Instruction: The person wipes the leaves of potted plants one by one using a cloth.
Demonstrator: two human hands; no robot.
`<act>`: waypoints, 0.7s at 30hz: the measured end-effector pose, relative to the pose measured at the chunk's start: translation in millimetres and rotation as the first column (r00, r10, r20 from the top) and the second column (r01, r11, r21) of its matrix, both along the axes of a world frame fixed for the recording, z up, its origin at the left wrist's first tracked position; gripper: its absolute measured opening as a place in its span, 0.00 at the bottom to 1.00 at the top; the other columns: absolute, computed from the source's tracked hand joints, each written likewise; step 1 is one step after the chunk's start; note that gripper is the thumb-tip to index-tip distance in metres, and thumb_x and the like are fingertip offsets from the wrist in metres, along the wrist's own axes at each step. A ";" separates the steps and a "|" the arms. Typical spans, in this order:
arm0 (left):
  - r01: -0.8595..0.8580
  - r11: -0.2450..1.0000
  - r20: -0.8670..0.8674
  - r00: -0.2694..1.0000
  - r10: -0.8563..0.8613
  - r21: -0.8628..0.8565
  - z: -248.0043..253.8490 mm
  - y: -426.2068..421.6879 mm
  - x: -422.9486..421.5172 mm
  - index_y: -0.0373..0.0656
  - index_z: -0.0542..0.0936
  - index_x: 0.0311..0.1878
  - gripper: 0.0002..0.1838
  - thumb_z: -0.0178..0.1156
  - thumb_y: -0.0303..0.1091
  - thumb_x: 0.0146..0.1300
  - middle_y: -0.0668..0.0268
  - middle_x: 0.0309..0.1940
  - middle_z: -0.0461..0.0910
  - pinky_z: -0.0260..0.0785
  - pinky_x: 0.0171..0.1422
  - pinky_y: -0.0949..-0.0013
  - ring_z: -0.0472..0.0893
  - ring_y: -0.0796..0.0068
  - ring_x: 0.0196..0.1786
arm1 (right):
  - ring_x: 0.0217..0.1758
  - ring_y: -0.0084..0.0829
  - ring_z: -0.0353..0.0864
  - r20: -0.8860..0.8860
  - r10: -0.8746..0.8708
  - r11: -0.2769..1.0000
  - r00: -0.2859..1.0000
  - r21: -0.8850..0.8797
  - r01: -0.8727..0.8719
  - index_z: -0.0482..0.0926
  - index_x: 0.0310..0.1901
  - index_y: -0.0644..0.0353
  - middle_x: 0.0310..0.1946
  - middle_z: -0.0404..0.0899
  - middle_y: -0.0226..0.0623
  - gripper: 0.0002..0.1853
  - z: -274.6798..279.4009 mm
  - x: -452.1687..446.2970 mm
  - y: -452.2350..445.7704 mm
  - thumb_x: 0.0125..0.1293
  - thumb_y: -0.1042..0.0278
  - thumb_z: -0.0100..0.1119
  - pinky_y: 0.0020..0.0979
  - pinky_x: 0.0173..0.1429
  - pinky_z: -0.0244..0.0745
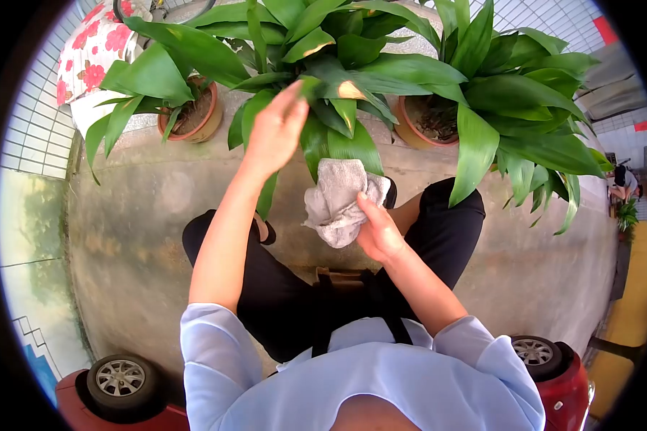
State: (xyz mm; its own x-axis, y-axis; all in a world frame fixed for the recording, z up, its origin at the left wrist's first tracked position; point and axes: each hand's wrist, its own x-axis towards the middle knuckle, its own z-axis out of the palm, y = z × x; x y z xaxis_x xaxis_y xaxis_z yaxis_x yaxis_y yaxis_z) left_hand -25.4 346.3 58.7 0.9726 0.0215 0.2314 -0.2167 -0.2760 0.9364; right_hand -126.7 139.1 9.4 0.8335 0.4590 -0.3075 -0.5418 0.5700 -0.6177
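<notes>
My right hand (379, 228) is closed on a crumpled grey-beige cloth (338, 201), with the thumb lying across its folds. The cloth is held in front of a broad green leaf (352, 147) that hangs toward me. Higher and to the left, my left hand (277, 131) reaches into the middle potted plant (316, 43). Its fingers are closed around a slightly blurred leaf tip (310, 87). Some nearby leaves have brown or yellowed patches.
A clay pot (194, 118) stands at the left and another pot (410, 126) at the right, both with long leaves spreading outward. A flowered cloth cover (97, 50) is at the upper left. Red cars (122, 381) are behind me, and a person (625, 183) sits far right.
</notes>
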 end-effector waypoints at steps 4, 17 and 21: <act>-0.099 0.548 -0.097 0.995 0.032 -0.831 12.6 54.3 4.4 0.33 0.67 0.59 0.24 0.48 0.44 0.71 0.58 0.59 0.70 0.58 0.68 0.59 0.69 0.65 0.62 | 0.64 0.34 0.66 -0.017 0.060 0.998 0.998 -0.030 -0.060 0.59 0.65 0.63 0.62 0.66 0.38 0.29 -3.8 20.7 21.9 0.70 0.51 0.47 0.40 0.68 0.59; -0.139 0.509 -0.136 0.990 0.045 -0.850 12.8 49.8 -11.5 0.34 0.63 0.63 0.25 0.44 0.43 0.72 0.60 0.62 0.67 0.54 0.71 0.60 0.66 0.66 0.64 | 0.65 0.32 0.66 -0.172 0.048 0.997 0.984 -0.057 -0.058 0.61 0.65 0.56 0.63 0.67 0.34 0.28 -85.3 165.9 137.6 0.72 0.46 0.31 0.39 0.68 0.59; -0.125 0.523 -0.161 0.987 -0.025 -0.843 3.6 51.9 -19.9 0.34 0.63 0.63 0.24 0.46 0.42 0.72 0.60 0.60 0.68 0.53 0.71 0.61 0.66 0.67 0.64 | 0.63 0.33 0.68 -0.218 0.121 0.992 0.968 -0.012 -0.127 0.67 0.61 0.56 0.60 0.71 0.34 0.27 -91.9 205.8 160.4 0.71 0.45 0.33 0.39 0.66 0.62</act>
State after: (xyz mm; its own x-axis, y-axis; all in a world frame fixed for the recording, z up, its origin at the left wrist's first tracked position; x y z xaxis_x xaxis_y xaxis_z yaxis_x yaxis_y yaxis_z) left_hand -45.3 398.2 62.3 0.9813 0.1841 -0.0563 -0.0806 0.6586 0.7482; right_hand 79.1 299.4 -82.5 0.6827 0.5444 -0.4874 -0.7298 0.4756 -0.4911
